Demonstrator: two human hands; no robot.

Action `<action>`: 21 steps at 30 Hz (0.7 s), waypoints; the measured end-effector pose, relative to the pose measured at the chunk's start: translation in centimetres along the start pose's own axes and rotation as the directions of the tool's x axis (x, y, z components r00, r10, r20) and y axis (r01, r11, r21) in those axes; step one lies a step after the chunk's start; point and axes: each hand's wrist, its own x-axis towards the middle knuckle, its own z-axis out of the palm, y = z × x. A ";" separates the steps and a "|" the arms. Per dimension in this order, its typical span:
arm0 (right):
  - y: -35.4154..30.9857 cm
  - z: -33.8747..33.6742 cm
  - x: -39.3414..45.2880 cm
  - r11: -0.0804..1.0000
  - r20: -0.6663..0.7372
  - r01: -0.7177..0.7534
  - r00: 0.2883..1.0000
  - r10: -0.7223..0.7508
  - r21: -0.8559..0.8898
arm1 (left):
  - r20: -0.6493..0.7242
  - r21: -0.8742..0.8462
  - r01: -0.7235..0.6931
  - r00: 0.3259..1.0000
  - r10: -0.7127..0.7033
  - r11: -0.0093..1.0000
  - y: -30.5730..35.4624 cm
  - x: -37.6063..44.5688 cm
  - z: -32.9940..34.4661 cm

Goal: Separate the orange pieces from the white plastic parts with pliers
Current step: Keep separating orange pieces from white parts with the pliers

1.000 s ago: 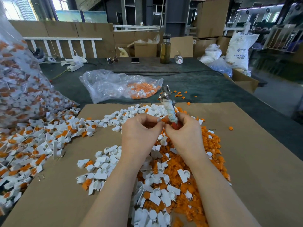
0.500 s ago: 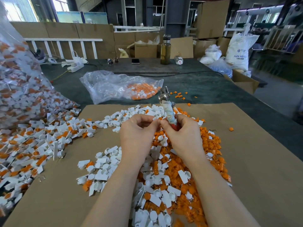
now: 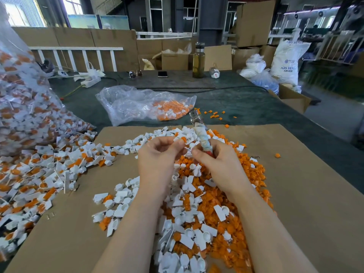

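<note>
My left hand [image 3: 157,158] pinches a white plastic part with an orange piece [image 3: 184,140] at its fingertips. My right hand [image 3: 218,164] grips the pliers [image 3: 201,133] by their cloth-wrapped handles, with the metal jaws pointing up and away. Both hands hover over a heap of loose orange pieces [image 3: 232,194] mixed with white parts [image 3: 189,229] on brown cardboard [image 3: 305,194]. Parts with their orange pieces in them [image 3: 49,170] spread out to the left.
A big clear bag of parts [image 3: 21,107] leans at the left. A smaller clear bag [image 3: 141,104] lies beyond the cardboard on the green table [image 3: 246,107]. At the far edge stand a bottle [image 3: 198,62], a phone, glasses and a power strip. Cardboard boxes and sacks sit at the right.
My hands have drawn slightly apart. The left hand now shows a white part with an orange piece at its fingertips; the pliers stay in the right hand.
</note>
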 end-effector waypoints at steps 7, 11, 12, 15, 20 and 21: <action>0.0 -0.9 -0.3 0.992 0.251 -0.018 0.967 0.049 -0.124 | 0.024 -0.132 -0.035 0.999 0.038 0.991 0.2 0.6 -1.1; 0.0 -1.0 -0.4 0.986 0.300 0.002 0.953 0.048 -0.165 | 0.035 -0.100 -0.074 0.996 0.077 0.992 0.2 0.8 -1.5; 0.0 -1.0 -0.4 0.985 0.307 0.010 0.951 0.044 -0.173 | 0.038 -0.092 -0.081 0.996 0.085 0.992 0.2 0.8 -1.5; 0.0 -0.8 -0.3 0.977 0.313 0.036 0.949 0.033 -0.211 | 0.054 -0.073 -0.099 0.993 0.103 0.992 0.2 0.9 -1.7; 0.2 -0.5 -0.3 0.961 0.289 0.093 0.957 -0.014 -0.262 | 0.056 -0.082 -0.115 0.991 0.120 0.990 0.4 0.7 -1.5; 0.3 -0.4 -0.3 0.959 0.283 0.099 0.959 -0.021 -0.265 | 0.051 -0.087 -0.115 0.992 0.119 0.990 0.4 0.7 -1.5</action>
